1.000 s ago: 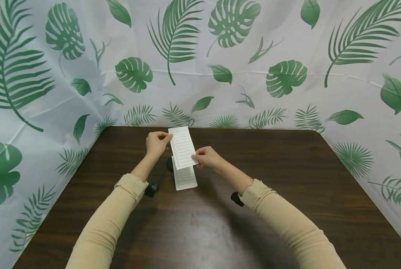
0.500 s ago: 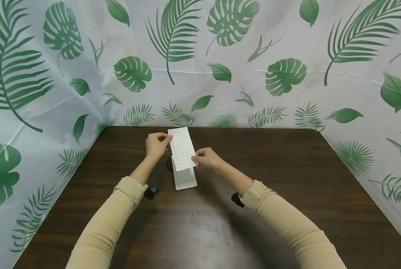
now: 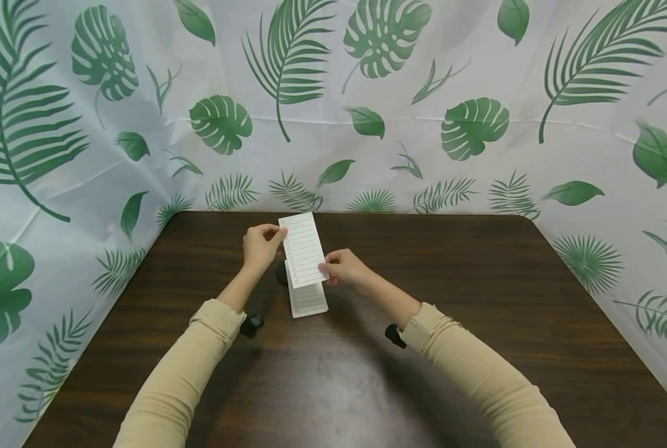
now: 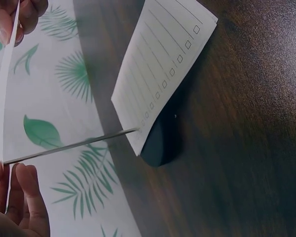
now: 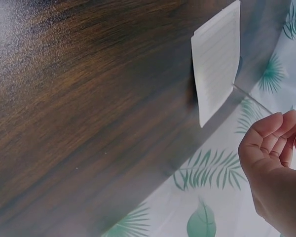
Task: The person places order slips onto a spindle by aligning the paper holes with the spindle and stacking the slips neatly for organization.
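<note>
A white lined checklist sheet (image 3: pixel 302 249) is held up off the table, its far left edge pinched by my left hand (image 3: pixel 262 246). My right hand (image 3: pixel 341 266) pinches its near right edge between thumb and fingers. Below it, a stack of similar sheets (image 3: pixel 309 302) sits tilted over a black base (image 4: pixel 158 145). From that stack a thin metal spike (image 4: pixel 71 144) rises to the held sheet, meeting it close to my left fingertips in the left wrist view. Whether the tip pierces the held sheet, I cannot tell. The head view hides the spike behind the sheet.
The dark wooden table (image 3: pixel 479 311) stretches out around both arms. A white cloth printed with green leaves (image 3: pixel 311 155) hangs beyond its far edge and along the sides. Dark wrist cameras (image 3: pixel 251 325) hang under the cuffs.
Both hands have come down slightly with the sheet, so its lower edge covers a little more of the stack. The stack and base have stayed put.
</note>
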Action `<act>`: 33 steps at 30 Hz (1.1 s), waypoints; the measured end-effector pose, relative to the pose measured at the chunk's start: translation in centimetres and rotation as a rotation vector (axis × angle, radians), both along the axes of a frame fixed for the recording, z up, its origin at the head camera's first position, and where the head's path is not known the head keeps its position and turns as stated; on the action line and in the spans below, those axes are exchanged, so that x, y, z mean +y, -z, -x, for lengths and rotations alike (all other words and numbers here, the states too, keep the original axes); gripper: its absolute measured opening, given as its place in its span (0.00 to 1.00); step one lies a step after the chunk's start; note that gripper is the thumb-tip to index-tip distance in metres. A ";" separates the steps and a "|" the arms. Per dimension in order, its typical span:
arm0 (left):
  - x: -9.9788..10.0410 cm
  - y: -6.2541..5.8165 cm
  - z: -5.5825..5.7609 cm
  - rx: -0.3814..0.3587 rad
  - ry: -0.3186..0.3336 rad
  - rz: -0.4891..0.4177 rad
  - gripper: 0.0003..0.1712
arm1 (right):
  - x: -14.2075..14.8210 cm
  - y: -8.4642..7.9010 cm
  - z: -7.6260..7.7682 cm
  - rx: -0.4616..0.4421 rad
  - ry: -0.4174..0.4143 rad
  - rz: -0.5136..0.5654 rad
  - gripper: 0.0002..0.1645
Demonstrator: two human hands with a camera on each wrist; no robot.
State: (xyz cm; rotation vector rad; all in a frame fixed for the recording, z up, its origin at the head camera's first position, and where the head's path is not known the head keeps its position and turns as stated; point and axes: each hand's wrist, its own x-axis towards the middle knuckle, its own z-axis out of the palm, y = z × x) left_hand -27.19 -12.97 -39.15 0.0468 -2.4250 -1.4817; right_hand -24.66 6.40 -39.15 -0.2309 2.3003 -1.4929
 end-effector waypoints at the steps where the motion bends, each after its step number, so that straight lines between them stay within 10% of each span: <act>1: 0.0 0.1 0.0 0.003 0.001 0.001 0.14 | 0.0 0.1 0.0 -0.001 -0.002 0.006 0.10; 14: 0.1 0.4 0.6 0.016 -0.014 -0.062 0.13 | -0.2 0.3 0.0 0.000 -0.008 0.008 0.10; 23: -0.2 -0.5 0.7 -0.220 0.005 -0.351 0.16 | -0.3 0.3 0.0 0.005 -0.022 0.010 0.11; 33: -0.2 -0.8 0.7 -0.306 0.049 -0.351 0.18 | -0.2 0.9 0.4 -0.017 -0.012 0.004 0.11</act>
